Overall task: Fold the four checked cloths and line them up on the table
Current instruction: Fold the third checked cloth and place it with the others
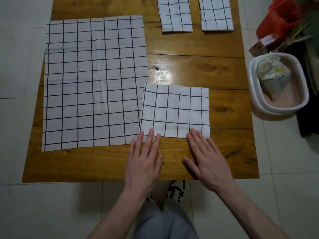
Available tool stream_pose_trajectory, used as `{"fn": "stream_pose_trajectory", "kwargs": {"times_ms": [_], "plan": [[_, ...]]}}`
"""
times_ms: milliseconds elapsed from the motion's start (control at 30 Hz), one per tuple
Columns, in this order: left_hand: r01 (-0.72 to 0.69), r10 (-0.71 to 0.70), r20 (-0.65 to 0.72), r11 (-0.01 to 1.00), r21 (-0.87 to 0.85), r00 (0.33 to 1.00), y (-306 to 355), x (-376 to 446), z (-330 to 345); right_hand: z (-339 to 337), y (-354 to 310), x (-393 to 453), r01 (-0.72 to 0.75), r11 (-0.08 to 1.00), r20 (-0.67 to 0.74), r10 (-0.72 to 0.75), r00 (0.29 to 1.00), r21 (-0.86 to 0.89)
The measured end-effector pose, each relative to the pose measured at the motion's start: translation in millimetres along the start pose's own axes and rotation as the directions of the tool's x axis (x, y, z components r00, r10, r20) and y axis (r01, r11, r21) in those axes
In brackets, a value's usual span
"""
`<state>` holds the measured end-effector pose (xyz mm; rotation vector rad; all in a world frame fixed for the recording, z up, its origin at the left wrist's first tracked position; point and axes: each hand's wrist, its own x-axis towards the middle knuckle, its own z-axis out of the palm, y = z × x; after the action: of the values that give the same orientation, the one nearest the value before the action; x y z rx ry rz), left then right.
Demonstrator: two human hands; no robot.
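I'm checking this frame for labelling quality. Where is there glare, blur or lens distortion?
Head view: a bright glare patch sits on the table between the unfolded cloth and the half-folded cloth; the table's edges bow with wide-angle distortion; the red tub at the upper right is blurred and dim; both hands, left and right, look sharp.

Four white cloths with a thin dark grid: a large unfolded cloth (93,83) at left, a half-folded cloth (175,110) at centre, two folded cloths (175,14) (216,14) at top. Honey-brown wooden table (189,66). White basin (255,100) and red bucket (279,18) at right. Pale floor tiles (20,100).
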<state>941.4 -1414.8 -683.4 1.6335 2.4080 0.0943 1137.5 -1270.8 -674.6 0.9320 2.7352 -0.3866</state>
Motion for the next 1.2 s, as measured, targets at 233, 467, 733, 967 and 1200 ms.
{"fn": "stream_pose_trajectory", "kwargs": {"times_ms": [233, 467, 733, 967, 1200], "plan": [[-0.008, 0.008, 0.009, 1.000, -0.009, 1.000, -3, 0, 2, 1, 19, -16, -0.121, 0.992, -0.030, 0.122, 0.992, 0.047], [-0.007, 0.003, 0.050, 0.998, 0.069, 0.999, 5, -4, -9, -2, 21, -18, -0.109, 0.994, -0.094, 0.110, 0.989, 0.023], [-0.193, 0.185, 0.077, 0.976, 0.100, 0.980, 12, -29, -5, -2, 44, -52, -0.113, 0.993, -0.099, 0.117, 0.988, 0.039], [-0.207, 0.207, 0.014, 0.977, 0.052, 0.978, 22, -18, -8, -11, 30, -45, -0.183, 0.971, -0.197, 0.211, 0.957, 0.152], [-0.246, 0.245, 0.057, 0.969, 0.018, 0.968, 36, -3, -5, -37, 4, -17, -0.427, 0.853, -0.318, 0.512, 0.798, 0.301]]}}
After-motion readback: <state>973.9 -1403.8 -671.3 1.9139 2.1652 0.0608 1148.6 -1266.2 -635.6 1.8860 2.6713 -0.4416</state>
